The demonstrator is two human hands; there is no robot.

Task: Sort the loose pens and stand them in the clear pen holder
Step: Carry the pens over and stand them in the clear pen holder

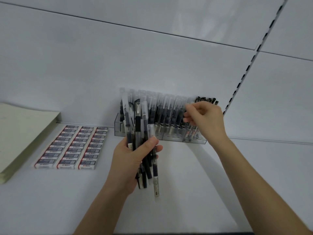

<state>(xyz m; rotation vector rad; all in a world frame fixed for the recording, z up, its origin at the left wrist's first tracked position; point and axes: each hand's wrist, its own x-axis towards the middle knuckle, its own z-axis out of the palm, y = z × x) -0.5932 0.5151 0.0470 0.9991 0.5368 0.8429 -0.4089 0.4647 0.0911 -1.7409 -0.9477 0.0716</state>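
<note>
I have the left hand (128,160) in the middle of my view, fingers and thumb wrapped round a bundle of loose pens (144,133). The bundle stands nearly upright. Its clear caps fan out above the fist and reach up in front of the left end of the clear pen holder (118,126). The lower ends hang below the palm, over the white shelf (186,192), and 1 pale barrel (156,185) pokes out lower than the others.

The holder sits on the shelf against the white back panel (135,65). It holds a dense row of standing pens (169,112) with frosted caps, and a small cluster of black-topped pens (206,100) at its right end.

The right hand (205,119) is up at that right end, level with the caps. Its fingers are curled narrow, with the fingertips (187,114) among the pen tops. The picture is soft there, so I cannot tell whether it pinches a pen or only touches the caps.

To the left of the holder, boxed erasers (74,146) lie flat on the shelf in 3 columns. Further left is a stack of pale green paper (22,136). A slotted upright strip (243,77) runs up the panel on the right.
</note>
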